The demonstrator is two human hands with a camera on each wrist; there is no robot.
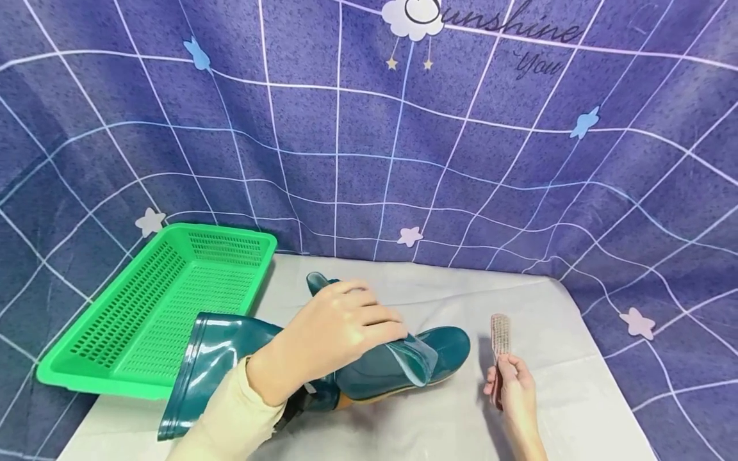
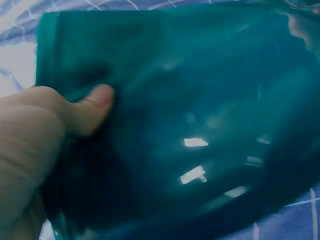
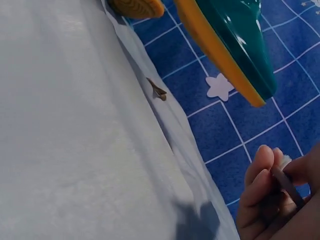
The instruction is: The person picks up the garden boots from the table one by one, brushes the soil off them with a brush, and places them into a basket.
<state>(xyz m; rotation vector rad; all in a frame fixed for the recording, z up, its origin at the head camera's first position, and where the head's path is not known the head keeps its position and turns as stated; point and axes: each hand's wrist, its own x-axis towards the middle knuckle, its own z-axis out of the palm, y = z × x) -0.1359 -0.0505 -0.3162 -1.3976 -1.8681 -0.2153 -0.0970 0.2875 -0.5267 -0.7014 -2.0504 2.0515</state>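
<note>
My left hand (image 1: 340, 320) grips the folded-in shaft top of a dark green rubber boot (image 1: 419, 360) in the head view. Close up in the left wrist view, the thumb (image 2: 97, 100) presses the glossy shaft (image 2: 175, 90) near its rim. Another green boot shaft (image 1: 225, 358) lies to the left, partly hidden by the left forearm. A green boot toe with a yellow sole (image 3: 215, 50) shows in the right wrist view. Off to the right, my right hand (image 1: 516, 384) holds a brush (image 1: 501, 333) by its brown handle, pale bristles upward, apart from the boots.
A green perforated plastic basket (image 1: 259, 282) stands at the left. White cloth (image 1: 553, 333) covers the table, with a small brown mark (image 3: 159, 92) on it. Behind hangs a blue curtain (image 1: 369, 173) with a grid and stars.
</note>
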